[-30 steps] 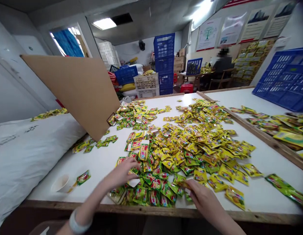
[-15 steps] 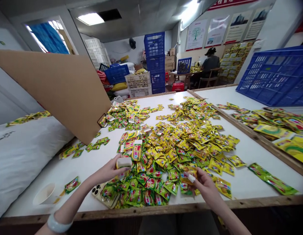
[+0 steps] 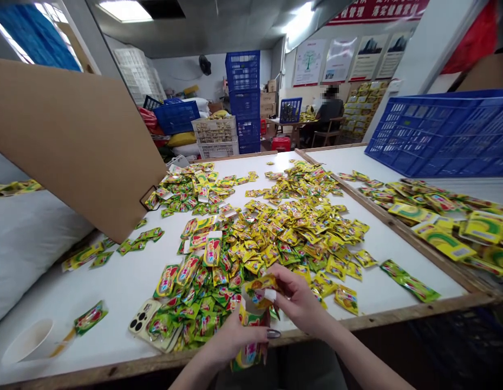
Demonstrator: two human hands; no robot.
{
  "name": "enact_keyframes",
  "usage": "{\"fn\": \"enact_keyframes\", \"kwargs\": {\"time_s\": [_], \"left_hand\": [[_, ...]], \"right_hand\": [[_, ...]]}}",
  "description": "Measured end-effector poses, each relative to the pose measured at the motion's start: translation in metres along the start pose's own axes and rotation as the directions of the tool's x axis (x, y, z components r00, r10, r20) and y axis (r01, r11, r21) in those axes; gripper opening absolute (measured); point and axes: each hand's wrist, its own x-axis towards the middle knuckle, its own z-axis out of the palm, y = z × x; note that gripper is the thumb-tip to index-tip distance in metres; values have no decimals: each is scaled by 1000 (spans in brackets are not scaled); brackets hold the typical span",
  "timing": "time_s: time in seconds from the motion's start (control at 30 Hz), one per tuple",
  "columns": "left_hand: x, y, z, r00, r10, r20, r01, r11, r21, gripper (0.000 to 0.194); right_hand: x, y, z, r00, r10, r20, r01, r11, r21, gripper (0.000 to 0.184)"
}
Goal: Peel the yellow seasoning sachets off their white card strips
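Two hands are holding a small box (image 3: 252, 319) and a yellow packet (image 3: 261, 284).
Right of the phone (image 3: 144, 320), the left hand (image 3: 241, 336) is gripping the box while the right hand (image 3: 294, 298) is pinching the packet at its open top; green packets (image 3: 206, 314) are lying beside the phone.
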Motion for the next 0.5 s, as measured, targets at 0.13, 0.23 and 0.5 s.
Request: {"fn": "enact_keyframes", "kwargs": {"time_s": [0.13,0.23,0.5], "left_hand": [[2,1,1,999,29,35,-36,977,210,37],[5,0,3,996,15,88,-40,959,280,35],[-3,-19,7,973,-84,214,25,963,267,32]], "right_hand": [[-7,-13,-10,966,8,260,82,939,-335,15],[-11,-25,-15,899,75,432,143,881,-450,28],[-50,0,-14,977,90,195,-39,966,-254,22]]}}
